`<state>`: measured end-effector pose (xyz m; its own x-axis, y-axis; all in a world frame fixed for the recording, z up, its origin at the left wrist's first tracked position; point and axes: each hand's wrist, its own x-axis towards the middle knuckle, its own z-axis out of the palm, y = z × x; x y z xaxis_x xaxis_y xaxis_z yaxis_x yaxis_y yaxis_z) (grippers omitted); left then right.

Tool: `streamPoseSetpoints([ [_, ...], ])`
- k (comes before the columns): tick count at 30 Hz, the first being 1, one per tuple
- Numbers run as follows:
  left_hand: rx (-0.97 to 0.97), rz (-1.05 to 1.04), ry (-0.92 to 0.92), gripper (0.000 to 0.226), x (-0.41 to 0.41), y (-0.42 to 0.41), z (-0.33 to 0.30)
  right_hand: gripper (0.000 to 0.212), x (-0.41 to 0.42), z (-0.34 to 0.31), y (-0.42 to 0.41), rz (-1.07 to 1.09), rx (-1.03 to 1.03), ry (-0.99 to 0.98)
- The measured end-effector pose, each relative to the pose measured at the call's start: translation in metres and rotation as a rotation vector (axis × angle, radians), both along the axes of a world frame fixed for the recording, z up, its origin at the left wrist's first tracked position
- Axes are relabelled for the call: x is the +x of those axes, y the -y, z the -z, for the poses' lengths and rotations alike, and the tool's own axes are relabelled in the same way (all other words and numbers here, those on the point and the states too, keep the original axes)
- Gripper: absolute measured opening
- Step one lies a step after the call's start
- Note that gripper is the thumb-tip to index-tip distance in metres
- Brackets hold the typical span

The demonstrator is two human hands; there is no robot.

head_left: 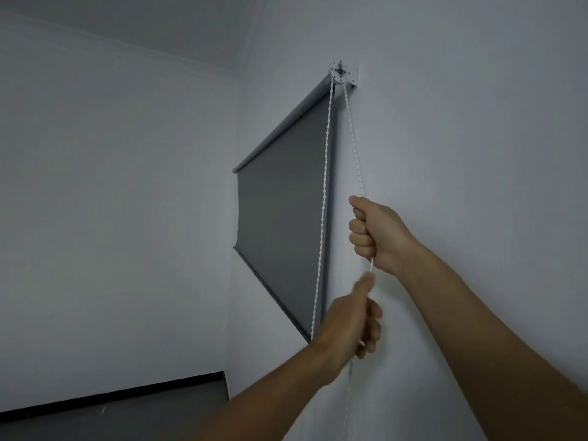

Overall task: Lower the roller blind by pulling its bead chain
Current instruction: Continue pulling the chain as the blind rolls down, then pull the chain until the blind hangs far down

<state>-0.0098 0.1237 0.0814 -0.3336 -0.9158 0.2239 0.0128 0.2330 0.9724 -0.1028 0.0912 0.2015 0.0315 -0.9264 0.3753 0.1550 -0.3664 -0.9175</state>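
Bead chain (352, 135) gripped by both fists, right hand (375, 232) above left hand (351, 323), beside grey blind (283, 218).

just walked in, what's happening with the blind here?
A person is working the roller blind with both bare hands. The right hand is fisted high on the wall-side strand of the bead chain, and the left hand grips the same strand just below it, slightly motion-blurred. The other strand hangs free beside the grey fabric. The chain runs up to the clutch bracket at the top. The fabric is well unrolled, its bottom bar visible.
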Motion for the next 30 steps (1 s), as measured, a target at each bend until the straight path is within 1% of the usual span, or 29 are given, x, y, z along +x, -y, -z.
streamPoseSetpoints([
  [2,0.101,0.086,-0.138,0.076,0.006,0.005,-0.009,0.05,-0.002,0.005,-0.005,0.007,-0.013,0.002],
  [4,0.136,0.123,-0.214,0.087,0.01,0.009,-0.021,0.05,-0.002,0.01,-0.011,0.021,-0.03,0.002],
  [8,0.066,0.098,-0.246,0.088,0.012,0.016,-0.047,0.048,0.003,0.024,-0.024,0.058,-0.05,-0.035],
  [9,0.035,0.086,-0.24,0.085,0.012,0.017,-0.055,0.048,0.007,0.03,-0.027,0.083,-0.057,-0.061],
  [11,-0.008,0.076,-0.184,0.069,0.013,0.018,-0.07,0.046,0.014,0.043,-0.032,0.132,-0.078,-0.094],
  [14,-0.008,0.027,-0.13,0.059,0.016,0.018,-0.092,0.04,0.024,0.06,-0.038,0.162,-0.071,-0.118],
  [18,0.005,-0.023,-0.115,0.029,0.016,0.023,-0.113,0.037,0.032,0.093,-0.044,0.109,-0.012,-0.179],
  [19,0.006,-0.035,-0.121,0.027,0.017,0.023,-0.116,0.039,0.034,0.1,-0.046,0.097,-0.018,-0.184],
  [22,-0.006,-0.088,-0.158,0.038,0.015,0.023,-0.117,0.044,0.03,0.111,-0.044,0.097,-0.048,-0.233],
  [25,-0.111,-0.168,-0.172,0.037,0.009,0.019,-0.114,0.036,0.026,0.103,-0.041,0.086,0.0,-0.279],
  [27,-0.163,-0.196,-0.174,0.035,0.008,0.017,-0.113,0.039,0.021,0.094,-0.037,0.122,0.009,-0.22],
  [30,-0.244,-0.275,-0.118,0.034,0.009,0.015,-0.107,0.046,0.012,0.075,-0.031,0.203,-0.055,-0.111],
])
